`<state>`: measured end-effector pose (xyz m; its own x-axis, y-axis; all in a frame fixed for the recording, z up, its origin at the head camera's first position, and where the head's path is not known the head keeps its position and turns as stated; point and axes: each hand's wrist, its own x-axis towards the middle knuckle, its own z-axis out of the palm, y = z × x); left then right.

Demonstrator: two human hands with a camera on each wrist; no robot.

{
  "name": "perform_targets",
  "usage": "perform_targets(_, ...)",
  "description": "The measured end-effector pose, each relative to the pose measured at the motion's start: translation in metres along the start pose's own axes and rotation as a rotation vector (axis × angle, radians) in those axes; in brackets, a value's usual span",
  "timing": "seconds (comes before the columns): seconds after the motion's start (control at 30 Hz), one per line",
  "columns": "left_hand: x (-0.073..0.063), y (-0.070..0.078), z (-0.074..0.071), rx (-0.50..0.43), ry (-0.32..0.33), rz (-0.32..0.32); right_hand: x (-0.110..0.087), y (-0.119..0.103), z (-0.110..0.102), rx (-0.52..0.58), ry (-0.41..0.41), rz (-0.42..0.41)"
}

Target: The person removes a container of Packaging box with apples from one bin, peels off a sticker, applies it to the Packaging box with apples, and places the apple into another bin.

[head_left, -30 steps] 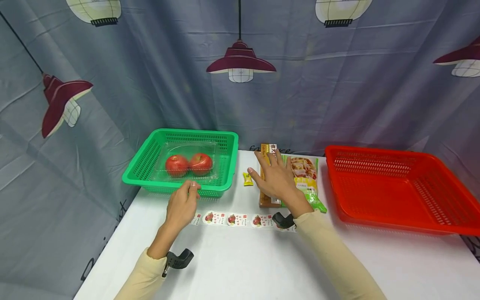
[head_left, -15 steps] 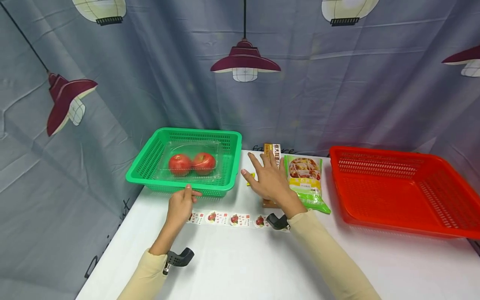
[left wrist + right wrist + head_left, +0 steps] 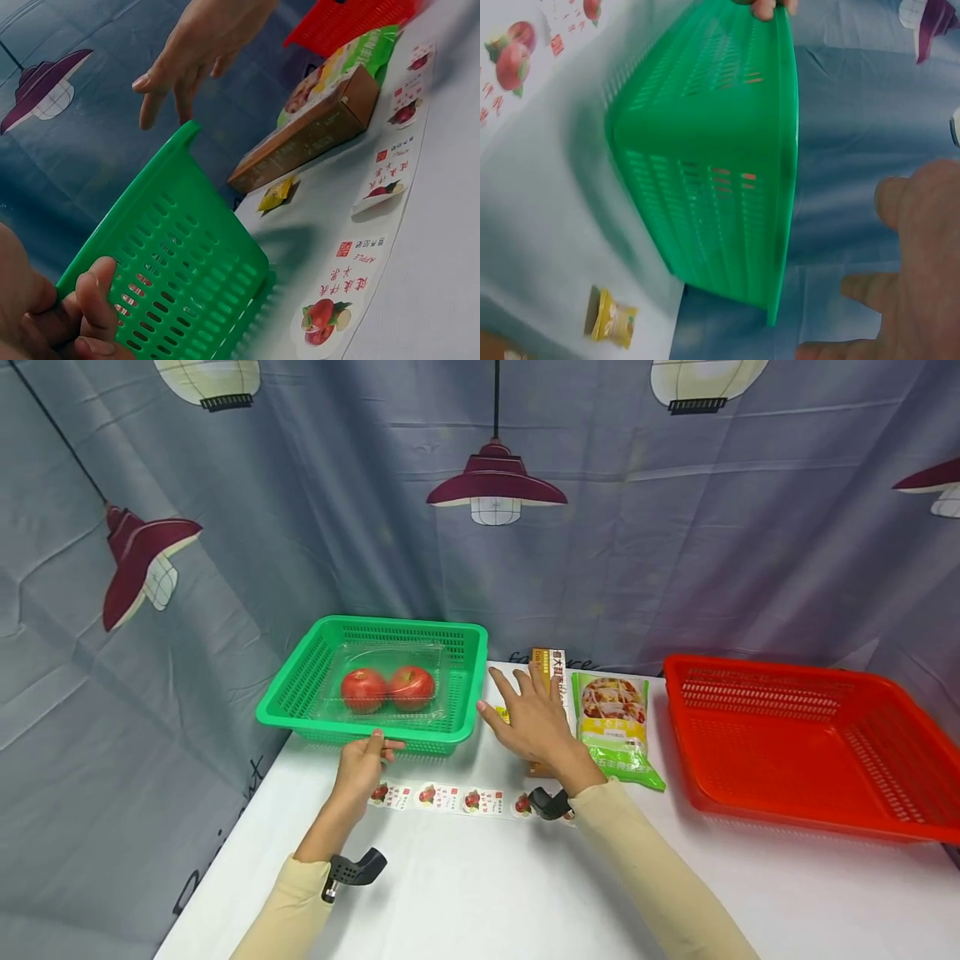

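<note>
In the head view my left hand (image 3: 358, 777) grips the near rim of a green plastic basket (image 3: 296, 725). The left wrist view has its fingers (image 3: 96, 300) curled against the slotted outer wall. Two red apples (image 3: 412, 687) lie in the basket in a clear plastic clamshell (image 3: 387, 657). My right hand (image 3: 536, 720) is spread, fingers apart, in the air just right of the basket, holding nothing. Below it are a brown-and-yellow box (image 3: 322, 124) and a small yellow wrapped packet (image 3: 276, 193), both partly hidden by this hand in the head view.
A strip of apple-printed labels (image 3: 438, 797) lies across the white table (image 3: 465, 893), in front of the basket. One label curls up. A green-and-yellow food bag (image 3: 615, 718) lies right of the box. Farther right stands a red basket (image 3: 772, 667); a grey curtain (image 3: 337, 510) hangs behind.
My right hand has moved left, from over the box and bag toward the green basket's right side. My left hand has settled on the near rim, its thumb now over it. The view shifts slightly.
</note>
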<state>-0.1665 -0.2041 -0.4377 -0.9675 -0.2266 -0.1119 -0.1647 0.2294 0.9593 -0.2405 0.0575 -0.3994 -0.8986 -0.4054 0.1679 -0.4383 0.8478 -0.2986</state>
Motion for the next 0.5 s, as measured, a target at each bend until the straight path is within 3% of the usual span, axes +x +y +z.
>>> perform_targets(0.33, -0.001, 0.003, -0.001, -0.071, -0.037, -0.039, 0.019, -0.018, 0.007, 0.034, -0.038, -0.059)
perform_targets(0.5, -0.002, 0.003, -0.002, -0.081, -0.053, -0.04, 0.028, -0.03, 0.012, 0.126, -0.062, -0.07)
